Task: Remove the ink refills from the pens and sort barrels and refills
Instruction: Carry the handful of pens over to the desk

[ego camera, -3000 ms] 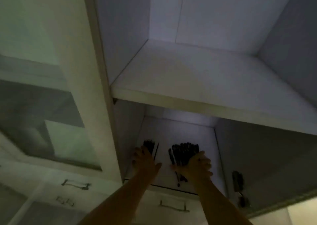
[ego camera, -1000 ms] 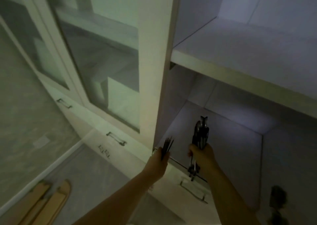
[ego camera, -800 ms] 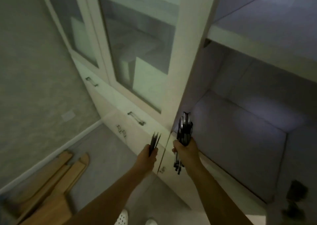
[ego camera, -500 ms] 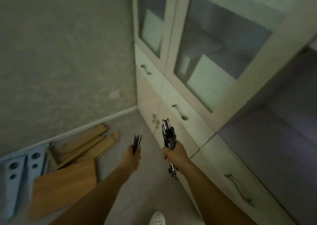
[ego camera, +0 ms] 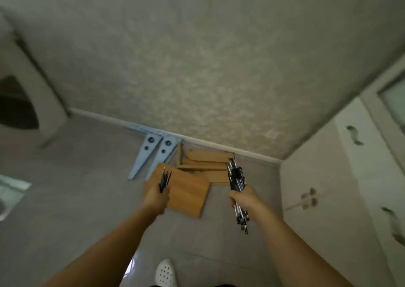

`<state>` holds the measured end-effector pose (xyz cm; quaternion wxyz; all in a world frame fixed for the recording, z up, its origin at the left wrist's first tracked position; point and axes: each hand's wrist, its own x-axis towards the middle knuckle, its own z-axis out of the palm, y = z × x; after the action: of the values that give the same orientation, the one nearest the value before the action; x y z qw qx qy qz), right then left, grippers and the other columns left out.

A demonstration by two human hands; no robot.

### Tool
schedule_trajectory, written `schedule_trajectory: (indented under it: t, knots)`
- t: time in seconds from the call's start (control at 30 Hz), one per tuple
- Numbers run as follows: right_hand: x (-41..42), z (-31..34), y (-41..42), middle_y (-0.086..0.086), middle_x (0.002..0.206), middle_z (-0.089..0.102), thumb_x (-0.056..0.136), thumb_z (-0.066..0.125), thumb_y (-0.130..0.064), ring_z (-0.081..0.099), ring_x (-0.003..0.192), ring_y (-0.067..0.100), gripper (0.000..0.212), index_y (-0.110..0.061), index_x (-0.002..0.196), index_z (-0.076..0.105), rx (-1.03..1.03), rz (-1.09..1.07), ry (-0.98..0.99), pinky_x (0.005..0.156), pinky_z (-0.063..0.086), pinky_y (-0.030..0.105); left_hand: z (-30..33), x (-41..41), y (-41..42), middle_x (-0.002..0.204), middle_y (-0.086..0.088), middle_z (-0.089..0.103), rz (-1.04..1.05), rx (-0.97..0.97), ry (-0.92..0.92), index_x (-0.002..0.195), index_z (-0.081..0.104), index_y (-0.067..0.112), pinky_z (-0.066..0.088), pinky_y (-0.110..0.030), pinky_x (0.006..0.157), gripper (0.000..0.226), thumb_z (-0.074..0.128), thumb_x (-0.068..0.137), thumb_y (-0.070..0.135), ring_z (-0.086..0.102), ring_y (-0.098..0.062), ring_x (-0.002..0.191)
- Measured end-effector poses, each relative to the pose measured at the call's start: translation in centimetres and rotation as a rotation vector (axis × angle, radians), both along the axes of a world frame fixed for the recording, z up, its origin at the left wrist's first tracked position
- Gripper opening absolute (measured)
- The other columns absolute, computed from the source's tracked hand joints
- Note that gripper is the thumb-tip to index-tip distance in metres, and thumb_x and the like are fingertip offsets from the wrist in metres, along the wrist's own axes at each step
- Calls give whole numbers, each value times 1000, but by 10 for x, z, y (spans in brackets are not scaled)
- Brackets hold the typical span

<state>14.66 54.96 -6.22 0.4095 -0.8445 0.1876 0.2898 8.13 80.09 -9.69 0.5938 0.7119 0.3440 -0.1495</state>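
Black refills [ego camera: 165, 178] sat gripped in your left hand [ego camera: 157, 197] and pen barrels [ego camera: 236, 178] bunched in your right hand [ego camera: 243, 198], apparently already separated, with neither bundle set down yet.

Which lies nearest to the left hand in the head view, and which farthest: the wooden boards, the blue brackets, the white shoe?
From the left hand:
1. Wooden boards, on the floor just beyond and right of it.
2. Blue brackets, farther ahead, against the wall.
3. White shoe, down at the frame's bottom edge.
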Motion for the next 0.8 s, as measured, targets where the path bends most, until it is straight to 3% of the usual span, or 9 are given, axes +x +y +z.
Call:
schedule_trajectory:
  t: [0.07, 0.23, 0.47, 0.53, 0.73, 0.8]
  knots:
    - [8, -6, 55, 3, 46, 60, 75, 60, -6, 57, 51, 21, 19, -10, 57, 60, -7, 105, 23, 58, 47, 26, -4, -20, 52, 60, -5, 37, 142, -16, 5, 84, 44, 13, 25, -22, 41, 21, 42, 101, 25, 28, -15, 44]
    - [22, -16, 189, 2, 49, 63, 76, 62, -10, 61, 52, 20, 3, -7, 74, 64, 1, 406, 77, 62, 51, 32, -3, -80, 155, 62, -5, 37, 497, -27, 24, 91, 42, 11, 23, -16, 36, 16, 41, 102, 23, 29, -16, 45]
    - [21, -17, 357, 7, 55, 66, 71, 61, -21, 62, 57, 27, 22, -16, 49, 61, -34, 819, 84, 67, 58, 46, 2, -156, 246, 68, -6, 38, 882, -65, 46, 109, 42, 7, 27, -26, 47, 18, 39, 102, 24, 31, -16, 51]
    - [20, -20, 399, 13, 62, 65, 72, 60, -21, 61, 62, 29, 25, -14, 48, 59, -56, 919, 95, 66, 56, 44, -3, -168, 269, 68, -6, 37, 971, -71, 51, 110, 42, 7, 26, -26, 46, 19, 39, 102, 24, 31, -16, 51]
    - [28, -23, 523, 11, 62, 59, 85, 58, -8, 55, 61, 26, 8, -2, 79, 55, -20, 1085, 119, 62, 50, 36, -14, -180, 337, 64, -5, 36, 1227, -103, 30, 106, 43, 6, 24, -22, 43, 18, 38, 102, 23, 29, -14, 49]
    - [35, -22, 563, 10, 59, 56, 86, 57, -3, 53, 50, 20, 5, -3, 83, 52, -15, 1132, 131, 52, 47, 27, -13, -177, 359, 63, -4, 36, 1298, -100, 29, 104, 43, 7, 25, -21, 40, 17, 38, 103, 23, 30, -14, 48]
